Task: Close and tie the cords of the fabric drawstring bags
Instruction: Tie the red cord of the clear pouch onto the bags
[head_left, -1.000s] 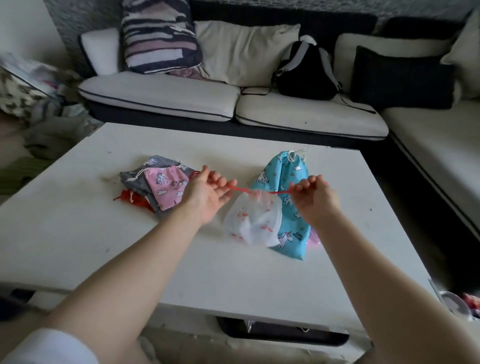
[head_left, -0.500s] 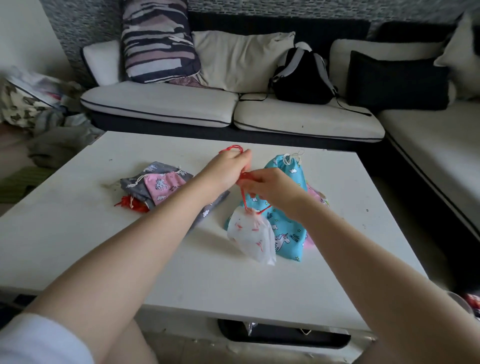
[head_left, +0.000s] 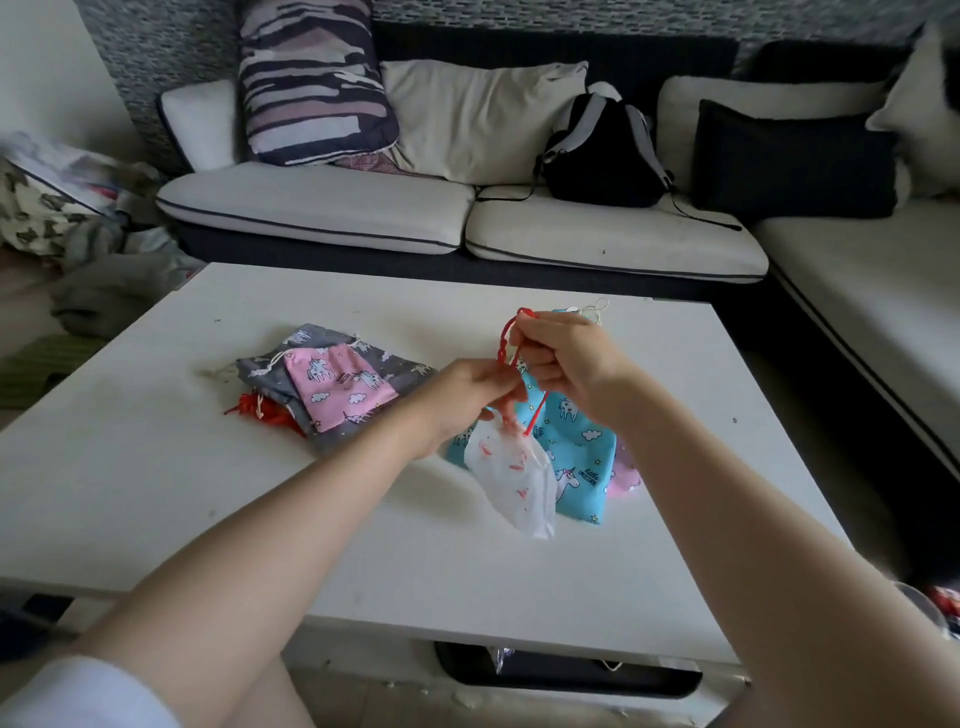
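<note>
While half a second ago the left hand was raised beside the right, the left hand (head_left: 470, 387) is now gripping the white bag (head_left: 511, 480) at its gathered neck, and the right hand (head_left: 563, 358) is pinching the red cord (head_left: 506, 345) loop above it. The bag is hanging over the white table (head_left: 156, 467), between the grey and pink bags (head_left: 337, 384) and the blue unicorn bag (head_left: 579, 441). A backpack (head_left: 605, 153) is sitting on the sofa (head_left: 322, 208) behind.

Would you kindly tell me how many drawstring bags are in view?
At least 6: white bag hanging from the hands; blue bag behind it, a pink one peeking out beneath; left pile of grey, pink, red. More may be hidden.
</note>
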